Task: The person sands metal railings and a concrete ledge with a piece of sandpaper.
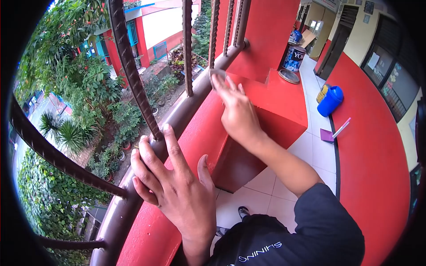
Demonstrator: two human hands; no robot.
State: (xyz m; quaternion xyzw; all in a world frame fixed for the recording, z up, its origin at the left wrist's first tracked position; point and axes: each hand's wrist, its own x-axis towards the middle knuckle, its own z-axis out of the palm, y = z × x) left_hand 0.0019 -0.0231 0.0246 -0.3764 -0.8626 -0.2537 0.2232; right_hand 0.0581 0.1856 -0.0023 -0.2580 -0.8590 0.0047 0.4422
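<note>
My left hand (177, 181) rests on the brown rail (111, 221), its fingers spread around the foot of a twisted metal bar (133, 66). Farther along the same rail, my right hand (235, 106) reaches forward above the red ledge (195, 133). Its fingertips press on a greyish, blurred pad or cloth (217, 76) against the rail, near the base of another bar. What exactly the pad is cannot be made out.
A paint can (293, 59) and a round lid (289, 76) stand on the red bench (284, 99). A blue bin (330, 101) and a purple dustpan (327, 135) are by the right wall. Plants grow beyond the bars.
</note>
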